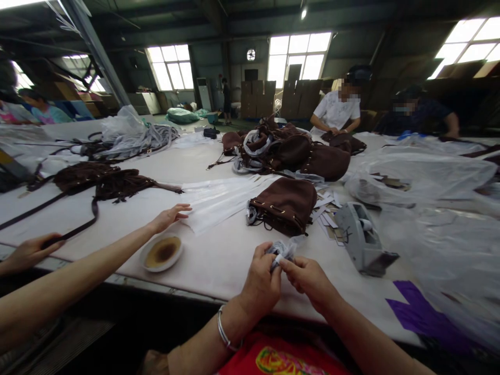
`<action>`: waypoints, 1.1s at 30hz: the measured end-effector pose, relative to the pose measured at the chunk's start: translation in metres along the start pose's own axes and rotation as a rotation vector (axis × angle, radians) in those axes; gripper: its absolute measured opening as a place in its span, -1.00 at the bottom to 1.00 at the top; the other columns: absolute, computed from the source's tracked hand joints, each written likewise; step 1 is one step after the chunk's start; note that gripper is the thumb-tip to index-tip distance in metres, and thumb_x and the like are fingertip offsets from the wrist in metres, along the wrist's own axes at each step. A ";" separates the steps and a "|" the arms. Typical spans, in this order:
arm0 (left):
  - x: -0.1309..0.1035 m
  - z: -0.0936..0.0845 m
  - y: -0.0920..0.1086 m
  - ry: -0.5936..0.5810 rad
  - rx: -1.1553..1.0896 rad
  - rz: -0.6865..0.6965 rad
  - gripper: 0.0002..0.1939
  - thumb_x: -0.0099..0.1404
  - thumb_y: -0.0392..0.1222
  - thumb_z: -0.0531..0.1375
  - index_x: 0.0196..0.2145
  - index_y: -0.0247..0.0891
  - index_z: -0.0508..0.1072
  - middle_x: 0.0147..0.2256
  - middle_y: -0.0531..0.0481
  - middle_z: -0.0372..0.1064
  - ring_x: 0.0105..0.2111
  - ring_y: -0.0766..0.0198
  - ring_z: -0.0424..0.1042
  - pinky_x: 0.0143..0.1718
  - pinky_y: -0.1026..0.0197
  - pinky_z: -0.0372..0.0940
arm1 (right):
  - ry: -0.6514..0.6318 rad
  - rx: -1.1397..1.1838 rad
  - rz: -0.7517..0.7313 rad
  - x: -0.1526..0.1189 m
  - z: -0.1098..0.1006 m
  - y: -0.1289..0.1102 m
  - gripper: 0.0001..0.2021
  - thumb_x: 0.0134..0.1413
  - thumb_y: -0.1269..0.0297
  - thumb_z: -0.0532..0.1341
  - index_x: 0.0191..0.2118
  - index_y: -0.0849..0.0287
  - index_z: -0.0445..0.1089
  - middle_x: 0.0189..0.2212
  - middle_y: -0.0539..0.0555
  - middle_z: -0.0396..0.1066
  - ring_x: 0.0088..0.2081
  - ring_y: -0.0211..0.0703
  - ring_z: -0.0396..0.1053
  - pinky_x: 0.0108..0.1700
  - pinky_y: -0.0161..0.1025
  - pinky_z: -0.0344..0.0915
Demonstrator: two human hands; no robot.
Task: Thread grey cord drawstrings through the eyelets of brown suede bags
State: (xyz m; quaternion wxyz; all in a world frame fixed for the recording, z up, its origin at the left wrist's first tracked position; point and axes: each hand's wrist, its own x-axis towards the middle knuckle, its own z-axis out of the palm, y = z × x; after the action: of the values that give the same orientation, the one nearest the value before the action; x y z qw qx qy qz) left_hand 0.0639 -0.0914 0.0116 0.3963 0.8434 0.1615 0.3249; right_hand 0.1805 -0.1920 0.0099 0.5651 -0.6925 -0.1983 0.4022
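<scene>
My left hand [262,281], with a bracelet on its wrist, grips a small bundle wrapped in clear plastic [287,248] above the table's front edge. The fingertips of my right hand [310,281] pinch the same bundle at a white band or strip on it. What lies inside the wrapping is hard to make out. Just beyond my hands a brown drawstring bag [287,205] lies on its side on the table, its gold eyelets facing me.
A grey tape dispenser [363,237] and cards [326,216] lie to the right. Brown bags [297,151] are heaped behind. At left, a co-worker's hands [170,217] reach by a dish of dark liquid [162,253] and hold a strap [78,229]. Plastic bags [437,172] cover the right side.
</scene>
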 end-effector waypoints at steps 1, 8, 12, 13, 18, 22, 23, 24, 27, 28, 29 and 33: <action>0.001 -0.001 0.000 0.008 0.002 -0.014 -0.86 0.26 -0.38 0.09 -0.25 -0.32 0.43 0.04 -0.31 0.26 0.11 0.02 0.28 0.16 -0.08 0.23 | -0.036 0.047 0.012 -0.002 -0.001 0.000 -0.57 -0.14 -0.10 0.34 -0.55 0.21 0.31 -0.66 -0.07 0.25 -0.66 -0.39 0.07 -0.61 -0.34 -0.08; 0.009 -0.009 0.005 -0.046 -0.077 -0.212 -0.85 0.23 -0.34 0.13 -0.42 -0.29 0.50 0.02 -0.25 0.32 0.08 0.03 0.32 0.13 -0.04 0.23 | -0.031 0.165 0.034 -0.010 -0.002 -0.004 -0.65 -0.20 0.05 0.37 -0.45 0.29 0.43 -0.58 -0.04 0.34 -0.66 -0.41 0.11 -0.61 -0.35 -0.02; 0.009 -0.007 0.001 -0.079 -0.305 -0.408 -0.84 0.22 -0.22 0.20 -0.46 -0.30 0.52 0.09 -0.19 0.31 -0.26 0.22 0.46 -0.19 0.15 0.37 | -0.027 0.239 0.009 -0.012 0.004 -0.008 -0.67 -0.21 0.07 0.38 -0.49 0.28 0.42 -0.61 -0.06 0.30 -0.66 -0.42 0.10 -0.59 -0.35 -0.01; 0.008 -0.006 0.000 -0.082 -0.398 -0.458 -0.84 0.21 -0.17 0.22 -0.41 -0.31 0.53 0.12 -0.19 0.29 -0.39 0.31 0.43 -0.33 0.20 0.35 | -0.032 0.260 0.007 -0.013 0.005 -0.009 -0.67 -0.21 0.07 0.38 -0.48 0.28 0.42 -0.61 -0.06 0.30 -0.65 -0.42 0.10 -0.59 -0.35 -0.01; 0.008 -0.004 0.000 -0.132 -0.837 -0.637 -0.64 0.16 -0.05 0.31 -0.17 -0.37 0.51 -0.28 -0.08 0.42 -0.56 0.48 0.23 -0.56 0.37 0.11 | -0.053 0.278 -0.013 -0.013 0.008 -0.009 -0.65 -0.19 0.05 0.39 -0.44 0.29 0.45 -0.59 -0.06 0.30 -0.65 -0.41 0.10 -0.58 -0.34 -0.02; 0.007 -0.008 0.006 -0.221 -0.976 -0.678 -0.61 0.18 0.03 0.29 -0.24 -0.41 0.50 -0.39 -0.06 0.36 -0.44 0.37 0.28 -0.59 0.40 0.11 | -0.060 0.162 -0.135 -0.011 0.003 -0.010 -0.65 -0.10 0.03 0.36 -0.50 0.27 0.44 -0.61 -0.04 0.31 -0.62 -0.38 0.12 -0.55 -0.33 0.00; 0.007 -0.009 0.006 -0.228 -0.966 -0.674 -0.60 0.21 0.06 0.27 -0.24 -0.40 0.49 -0.38 -0.08 0.36 -0.42 0.34 0.30 -0.61 0.40 0.12 | -0.060 0.136 -0.166 -0.011 0.001 -0.011 -0.65 -0.08 0.02 0.35 -0.52 0.26 0.43 -0.62 -0.04 0.30 -0.61 -0.37 0.12 -0.54 -0.32 0.01; 0.006 -0.009 0.006 -0.234 -0.947 -0.664 -0.59 0.23 0.08 0.25 -0.23 -0.39 0.48 -0.37 -0.08 0.36 -0.40 0.32 0.30 -0.63 0.41 0.12 | -0.057 0.113 -0.193 -0.011 0.000 -0.013 -0.66 -0.06 0.03 0.34 -0.53 0.26 0.42 -0.63 -0.05 0.29 -0.60 -0.36 0.11 -0.53 -0.32 0.02; 0.003 -0.008 0.003 -0.244 -0.876 -0.602 -0.57 0.31 0.12 0.16 -0.20 -0.37 0.43 -0.38 -0.07 0.32 -0.41 0.31 0.28 -0.67 0.41 0.14 | -0.050 0.061 -0.265 -0.012 -0.003 -0.015 -0.68 -0.01 0.05 0.31 -0.54 0.24 0.42 -0.64 -0.05 0.28 -0.57 -0.33 0.13 -0.49 -0.32 0.06; 0.003 -0.007 0.002 -0.250 -0.859 -0.582 -0.57 0.32 0.12 0.14 -0.19 -0.37 0.41 -0.38 -0.06 0.31 -0.42 0.32 0.27 -0.67 0.42 0.15 | -0.048 0.047 -0.285 -0.012 -0.003 -0.015 -0.68 0.01 0.07 0.29 -0.54 0.23 0.42 -0.63 -0.05 0.28 -0.56 -0.32 0.14 -0.47 -0.31 0.08; 0.002 -0.006 0.001 -0.259 -0.847 -0.566 -0.57 0.34 0.13 0.12 -0.19 -0.37 0.40 -0.38 -0.06 0.31 -0.43 0.33 0.27 -0.67 0.42 0.17 | -0.047 0.035 -0.305 -0.011 -0.004 -0.014 -0.70 0.03 0.09 0.28 -0.54 0.23 0.42 -0.62 -0.04 0.29 -0.55 -0.31 0.15 -0.46 -0.31 0.09; 0.003 -0.004 0.001 -0.265 -0.748 -0.499 -0.54 0.35 0.18 0.08 -0.20 -0.35 0.37 -0.36 -0.05 0.27 -0.42 0.31 0.29 -0.65 0.39 0.25 | -0.042 -0.006 -0.346 -0.010 -0.004 -0.008 -0.79 0.05 0.21 0.23 -0.51 0.22 0.44 -0.57 -0.02 0.34 -0.51 -0.29 0.20 -0.43 -0.31 0.12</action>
State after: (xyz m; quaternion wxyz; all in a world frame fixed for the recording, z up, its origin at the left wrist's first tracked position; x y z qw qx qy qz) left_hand 0.0637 -0.0879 0.0151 0.7562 0.6123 0.1794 0.1450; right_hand 0.1792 -0.1998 0.0207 0.6196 -0.6412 -0.3273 0.3127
